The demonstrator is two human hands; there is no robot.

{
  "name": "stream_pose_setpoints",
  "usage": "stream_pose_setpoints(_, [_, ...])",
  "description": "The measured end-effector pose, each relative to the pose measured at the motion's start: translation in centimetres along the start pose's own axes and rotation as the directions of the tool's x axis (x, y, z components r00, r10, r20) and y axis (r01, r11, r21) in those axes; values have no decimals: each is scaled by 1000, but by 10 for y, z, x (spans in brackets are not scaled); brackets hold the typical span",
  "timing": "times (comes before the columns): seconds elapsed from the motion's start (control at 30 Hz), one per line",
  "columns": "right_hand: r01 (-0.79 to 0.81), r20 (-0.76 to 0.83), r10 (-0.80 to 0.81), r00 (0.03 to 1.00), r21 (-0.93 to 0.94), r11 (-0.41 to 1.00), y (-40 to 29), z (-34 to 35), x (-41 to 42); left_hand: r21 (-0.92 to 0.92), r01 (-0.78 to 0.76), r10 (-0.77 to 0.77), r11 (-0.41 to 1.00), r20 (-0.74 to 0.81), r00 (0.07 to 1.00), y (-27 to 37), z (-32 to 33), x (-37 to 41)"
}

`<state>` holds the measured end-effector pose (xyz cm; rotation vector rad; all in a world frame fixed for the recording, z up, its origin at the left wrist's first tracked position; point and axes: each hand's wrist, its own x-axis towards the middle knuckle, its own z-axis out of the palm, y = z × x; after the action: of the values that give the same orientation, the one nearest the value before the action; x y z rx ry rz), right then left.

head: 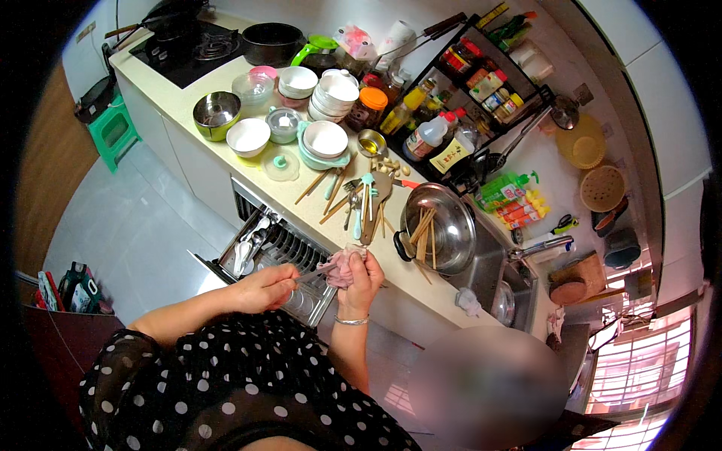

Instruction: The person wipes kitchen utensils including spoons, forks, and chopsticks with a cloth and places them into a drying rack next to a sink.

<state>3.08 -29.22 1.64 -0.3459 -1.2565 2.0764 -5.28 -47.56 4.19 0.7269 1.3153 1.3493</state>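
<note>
My left hand (269, 290) grips one end of a thin metal utensil (308, 276); its exact kind is unclear. A crumpled pink cloth (338, 268) is bunched in my right hand (361, 277), wrapped around the utensil's other end, which it hides. Both hands are above a pulled-out dish-rack drawer (194, 260) that holds white spoons (242, 253) and glass bowls (302, 304). On the counter just beyond lie wooden chopsticks (311, 186), forks and spoons (351, 206), and a wooden spatula (377, 208).
Stacked white bowls (333, 96) and a steel bowl (217, 113) stand farther left on the counter (175, 107). A steel pan (451, 225) with chopsticks in it sits beside the sink (479, 287). Behind stands a black rack (502, 67) of bottles and jars. A blurred patch covers the lower right.
</note>
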Motion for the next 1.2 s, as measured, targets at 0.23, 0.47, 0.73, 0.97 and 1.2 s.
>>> stream_pose_setpoints(0.23, [104,-72,-90,993,227,968,-31,-75,22,209,-114,100,971,74,992,-3,-28,-51])
stream_pose_setpoints(0.47, [-246,123,216,968,614,750,-3,3,13,141,-192,236,971,-463,855,5,-22,1])
stream_pose_setpoints(0.73, [-266,52,261,964,243,933,-5,78,0,492,-179,400,852,-391,829,-6,3,27])
stream_pose_setpoints(0.97, [-265,12,269,963,-142,954,35,52,-5,628,11,422,778,-535,732,-7,-29,16])
stream_pose_setpoints(1.2, [-210,439,457,773,-503,839,74,59,-22,-83,-86,22,993,-581,814,-58,-66,20])
